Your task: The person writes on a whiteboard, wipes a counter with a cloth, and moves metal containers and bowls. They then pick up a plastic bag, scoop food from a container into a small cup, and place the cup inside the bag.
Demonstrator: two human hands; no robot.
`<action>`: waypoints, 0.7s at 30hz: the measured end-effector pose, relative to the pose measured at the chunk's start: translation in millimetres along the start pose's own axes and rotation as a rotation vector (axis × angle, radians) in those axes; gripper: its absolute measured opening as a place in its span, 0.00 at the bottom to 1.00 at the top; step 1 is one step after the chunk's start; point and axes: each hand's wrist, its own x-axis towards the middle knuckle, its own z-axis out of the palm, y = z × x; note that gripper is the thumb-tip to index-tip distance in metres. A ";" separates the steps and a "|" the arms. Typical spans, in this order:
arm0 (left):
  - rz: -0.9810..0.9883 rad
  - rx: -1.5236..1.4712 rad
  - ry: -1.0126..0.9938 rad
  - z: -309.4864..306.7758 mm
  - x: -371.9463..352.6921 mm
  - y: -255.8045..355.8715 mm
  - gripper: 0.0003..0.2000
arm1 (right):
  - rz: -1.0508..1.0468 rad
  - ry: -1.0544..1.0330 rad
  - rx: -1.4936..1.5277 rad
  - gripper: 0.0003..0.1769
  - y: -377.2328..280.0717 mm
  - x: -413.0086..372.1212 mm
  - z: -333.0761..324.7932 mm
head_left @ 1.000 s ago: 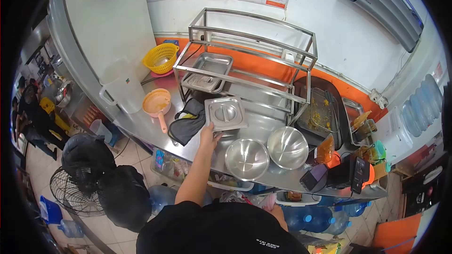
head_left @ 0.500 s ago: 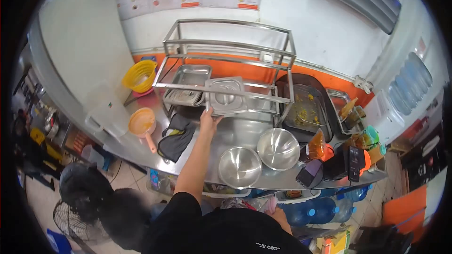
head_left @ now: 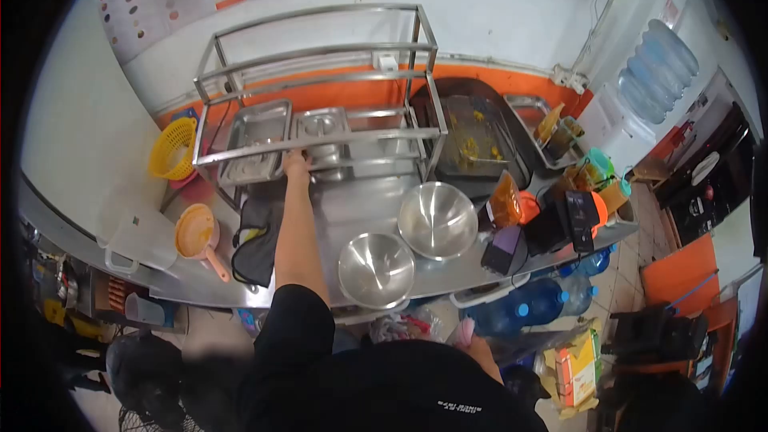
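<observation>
My left hand point(head_left: 297, 162) reaches to the front left corner of a lidded steel food pan point(head_left: 322, 122), inside the metal frame rack point(head_left: 320, 142). Its fingers look closed on the pan's edge, partly hidden by the front rail. Left of it in the rack is another steel pan point(head_left: 260, 124). Low in the view, near my body, my right hand point(head_left: 480, 352) is closed around something pink point(head_left: 466, 331), too little shown to name. Two steel bowls, one nearer point(head_left: 376, 270) and one farther point(head_left: 438, 221), stand on the counter right of my left arm.
On the left are an orange pan point(head_left: 198, 232), a dark cloth point(head_left: 256, 244) and a yellow colander point(head_left: 174, 149). A tray with food scraps point(head_left: 478, 140), sauce containers point(head_left: 504, 202) and a phone point(head_left: 500, 252) occupy the right. Water bottles point(head_left: 512, 304) stand beneath the counter.
My left hand has carried the lidded pan from in front of the rack back into it, beside the other pan. My view has shifted right. The right hand still holds the pink thing.
</observation>
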 end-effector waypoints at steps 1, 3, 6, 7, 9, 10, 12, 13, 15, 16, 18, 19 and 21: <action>-0.011 0.001 0.081 -3.9 -12.9 1.8 0.17 | 0.016 -0.020 -0.003 0.32 -3.4 -1.7 -3.0; -0.011 0.135 0.000 -16.8 -51.7 -2.7 0.19 | -0.011 0.010 0.006 0.32 -7.8 0.8 -4.8; 0.036 0.575 -0.318 -35.5 -150.1 11.9 0.26 | -0.061 -0.010 -0.020 0.31 0.6 15.8 0.7; -0.069 0.703 -0.420 -49.1 -170.7 11.6 0.27 | -0.065 -0.029 -0.023 0.31 -0.6 17.7 0.9; -0.267 0.943 -0.599 -59.5 -216.8 18.4 0.29 | -0.072 -0.034 -0.067 0.30 -15.8 17.8 -9.1; -0.360 1.059 -0.675 -61.2 -237.6 22.1 0.30 | -0.101 -0.045 -0.098 0.31 -24.7 18.3 -15.3; -0.313 1.047 -0.744 -85.2 -246.9 -1.9 0.25 | -0.128 -0.087 -0.119 0.32 -27.6 28.1 -17.1; -0.269 0.950 -0.739 -90.0 -257.1 -5.4 0.22 | -0.144 -0.118 -0.141 0.33 -25.9 30.9 -15.7; -0.237 1.031 -0.676 -107.8 -249.6 -12.3 0.19 | -0.175 -0.097 -0.111 0.35 -18.3 39.4 -8.0; -0.203 1.104 -0.620 -110.3 -246.8 -10.2 0.16 | -0.201 -0.069 -0.083 0.37 -16.0 42.7 -8.6; -0.190 1.125 -0.593 -112.1 -248.6 -1.9 0.16 | -0.206 -0.076 -0.096 0.37 -11.8 43.5 -10.9; -0.181 1.146 -0.562 -109.2 -249.7 4.1 0.15 | -0.210 -0.087 -0.108 0.38 -11.2 43.7 -12.6; -0.116 1.199 -0.560 -97.2 -251.7 13.1 0.14 | -0.191 -0.089 -0.100 0.38 -6.9 41.9 -16.6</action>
